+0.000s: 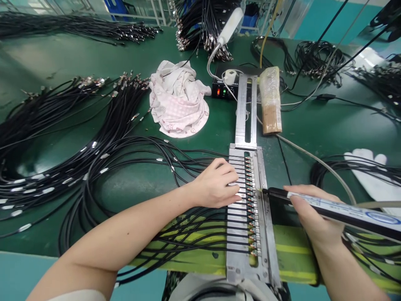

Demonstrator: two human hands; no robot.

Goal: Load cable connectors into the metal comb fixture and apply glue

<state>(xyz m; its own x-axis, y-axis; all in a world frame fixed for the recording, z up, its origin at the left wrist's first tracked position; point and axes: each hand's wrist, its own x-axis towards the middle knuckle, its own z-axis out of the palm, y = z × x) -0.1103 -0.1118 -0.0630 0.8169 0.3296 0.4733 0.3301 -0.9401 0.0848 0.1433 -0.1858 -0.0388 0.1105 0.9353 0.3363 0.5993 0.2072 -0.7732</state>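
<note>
A long metal fixture (237, 269) holds a row of black cables (239, 241) side by side, with their small metal-tipped connectors (251, 217) lined up along its slot. Across the middle of this row rests my left hand (219, 184), fingers bent down onto the cables close to the connectors; its thumb is hidden. My right hand (324, 221) is wrapped round an electric screwdriver (338, 209) with a black nose and a pale labelled body. The screwdriver's thin tip meets the metal rail (262, 179) on the fixture's right side.
Behind the fixture are a slotted metal bar (241, 113), a black control box (219, 90), a white lamp (232, 25) and a tape-wrapped block (271, 100). A crumpled cloth (180, 100) and cable bundles (112, 121) lie left; a white glove (376, 179) lies right.
</note>
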